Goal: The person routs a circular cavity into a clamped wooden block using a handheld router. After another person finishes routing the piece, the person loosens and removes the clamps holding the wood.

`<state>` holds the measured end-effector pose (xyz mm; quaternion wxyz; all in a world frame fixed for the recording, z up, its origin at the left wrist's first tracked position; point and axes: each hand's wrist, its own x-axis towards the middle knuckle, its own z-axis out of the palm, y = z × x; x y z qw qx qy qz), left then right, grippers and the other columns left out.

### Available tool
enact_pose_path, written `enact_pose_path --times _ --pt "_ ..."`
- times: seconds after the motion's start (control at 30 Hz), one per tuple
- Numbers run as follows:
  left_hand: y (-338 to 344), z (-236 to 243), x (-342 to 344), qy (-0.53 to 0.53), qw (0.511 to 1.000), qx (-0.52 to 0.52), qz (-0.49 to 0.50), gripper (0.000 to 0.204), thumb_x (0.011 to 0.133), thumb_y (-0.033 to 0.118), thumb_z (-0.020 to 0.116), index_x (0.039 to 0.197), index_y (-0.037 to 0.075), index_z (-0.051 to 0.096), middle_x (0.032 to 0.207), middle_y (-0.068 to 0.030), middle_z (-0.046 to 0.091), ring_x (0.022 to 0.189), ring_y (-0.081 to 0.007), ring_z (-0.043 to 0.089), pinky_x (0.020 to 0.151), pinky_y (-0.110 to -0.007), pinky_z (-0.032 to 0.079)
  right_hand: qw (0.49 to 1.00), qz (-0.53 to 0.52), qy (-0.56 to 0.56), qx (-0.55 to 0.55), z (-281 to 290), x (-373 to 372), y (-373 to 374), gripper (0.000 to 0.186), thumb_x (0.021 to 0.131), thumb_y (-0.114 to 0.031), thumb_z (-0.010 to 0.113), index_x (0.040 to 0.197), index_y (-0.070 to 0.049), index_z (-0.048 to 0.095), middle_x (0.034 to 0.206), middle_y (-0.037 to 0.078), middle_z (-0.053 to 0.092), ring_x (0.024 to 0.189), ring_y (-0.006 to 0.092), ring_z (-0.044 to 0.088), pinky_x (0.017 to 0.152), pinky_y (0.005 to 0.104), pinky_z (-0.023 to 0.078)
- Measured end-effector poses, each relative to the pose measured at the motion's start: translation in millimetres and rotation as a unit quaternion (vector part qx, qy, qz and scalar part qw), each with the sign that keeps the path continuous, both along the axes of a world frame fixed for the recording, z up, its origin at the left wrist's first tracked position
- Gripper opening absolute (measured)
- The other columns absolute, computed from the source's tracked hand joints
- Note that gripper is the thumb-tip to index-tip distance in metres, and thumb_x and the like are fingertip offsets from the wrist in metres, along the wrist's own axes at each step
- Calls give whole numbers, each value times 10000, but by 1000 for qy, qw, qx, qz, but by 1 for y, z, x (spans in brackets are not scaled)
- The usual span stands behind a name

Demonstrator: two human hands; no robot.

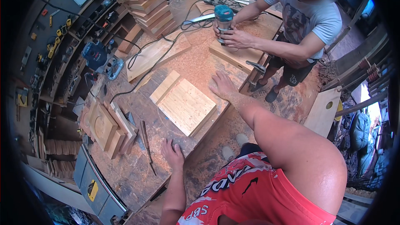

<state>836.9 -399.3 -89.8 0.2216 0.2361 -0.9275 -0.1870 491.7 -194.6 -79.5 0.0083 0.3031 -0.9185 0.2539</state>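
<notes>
My left hand lies on the workbench near its front edge, fingers apart and holding nothing. Just left of it is a slim tool with a wooden handle and a thin, bent metal shaft. Farther off, my right hand rests open on sawdust by the right edge of the bench. Between my hands sits a pale wooden block with a raised strip along its far left side, dusted with shavings. Neither hand touches it.
Across the bench, a co-worker holds a teal router on a clamped board. A blue router stands at left, its cables crossing the bench. Stacked boards rise at the back; shaped wooden pieces lie left.
</notes>
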Motion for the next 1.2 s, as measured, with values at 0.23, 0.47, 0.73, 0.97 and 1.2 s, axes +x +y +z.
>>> enact_pose_path --times 0.23,0.47,0.73,0.97,1.2 --pt "0 0 0 10 1000 -4 -3 371 909 254 522 1198 21 526 1326 -217 472 1273 -403 388 1082 -520 242 1000 1 4 2 -3 -2 0 590 893 -429 550 1327 -38 460 1461 200 312 1380 342 260 1145 429 229" --pt "-1 -1 2 6 1000 0 3 366 903 247 525 1193 23 528 1322 -215 475 1269 -396 394 1085 -513 239 1000 -1 -13 5 2 2 -2 603 895 -437 540 1344 -47 441 1468 194 302 1382 344 252 1145 428 224" --pt "-2 -1 0 13 1000 -2 -8 370 905 257 522 1189 19 529 1302 -220 480 1253 -398 401 1076 -516 247 1000 7 -8 24 -4 -4 -1 598 908 -457 521 1359 -77 421 1481 184 286 1398 349 222 1164 431 196" --pt "-2 -1 1 13 1000 0 -8 371 910 266 516 1189 22 532 1301 -223 479 1254 -400 400 1073 -518 249 1000 2 -10 23 -1 -2 -1 600 907 -457 525 1357 -74 423 1481 181 290 1396 344 230 1159 431 206" --pt "-2 1 1 8 1000 3 -11 371 907 257 522 1194 22 531 1315 -225 473 1268 -402 390 1077 -520 242 1000 0 -13 26 -3 -2 -1 602 910 -457 517 1362 -72 420 1485 181 285 1398 341 228 1155 431 216"
